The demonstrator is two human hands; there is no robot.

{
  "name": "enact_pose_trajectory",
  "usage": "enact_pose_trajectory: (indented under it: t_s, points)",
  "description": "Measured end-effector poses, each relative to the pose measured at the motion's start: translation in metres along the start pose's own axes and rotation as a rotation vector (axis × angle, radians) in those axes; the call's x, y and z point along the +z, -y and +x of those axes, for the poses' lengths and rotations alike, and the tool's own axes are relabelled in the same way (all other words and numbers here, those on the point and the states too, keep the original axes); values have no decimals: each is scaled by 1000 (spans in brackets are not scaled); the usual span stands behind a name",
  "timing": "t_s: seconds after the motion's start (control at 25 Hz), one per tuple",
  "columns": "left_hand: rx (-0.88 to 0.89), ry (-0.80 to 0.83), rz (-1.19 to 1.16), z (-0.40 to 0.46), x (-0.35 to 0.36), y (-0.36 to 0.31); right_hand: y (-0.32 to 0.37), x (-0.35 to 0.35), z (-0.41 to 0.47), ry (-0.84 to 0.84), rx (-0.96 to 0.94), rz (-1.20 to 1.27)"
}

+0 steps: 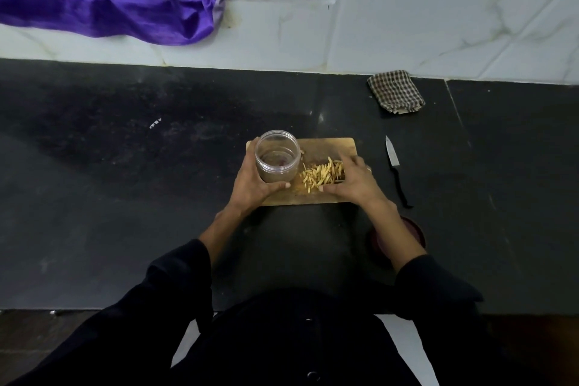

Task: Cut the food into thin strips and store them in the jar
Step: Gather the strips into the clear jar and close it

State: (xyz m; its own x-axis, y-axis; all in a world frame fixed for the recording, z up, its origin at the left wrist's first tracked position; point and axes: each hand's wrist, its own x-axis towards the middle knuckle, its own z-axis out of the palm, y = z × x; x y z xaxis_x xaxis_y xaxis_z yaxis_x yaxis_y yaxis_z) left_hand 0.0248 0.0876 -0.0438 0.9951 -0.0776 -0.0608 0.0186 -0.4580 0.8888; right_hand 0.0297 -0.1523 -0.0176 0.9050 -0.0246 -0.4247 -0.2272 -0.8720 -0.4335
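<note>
While the left hand grips the open jar on the cutting board, the right hand cups loosely around the strips beside it. Cutting looks finished; next, gather and lift them into the jar. The knife lies on the surface.

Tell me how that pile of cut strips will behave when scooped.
The strips look thin, loose and light, so they'll likely scatter across the cutting board. Probably stiff and snappable. The right hand cups them beside the jar.
</note>
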Motion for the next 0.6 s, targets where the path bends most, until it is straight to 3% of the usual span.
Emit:
enact_pose_trajectory:
  t_s: [0.32,0.6]
  points:
    - [14,-16,-54,-2,-1,-7,23,19,1,-143,-130,-233]
    - [-17,-15,-78,-1,1,-3,24,14,0,-295,-271,-172]
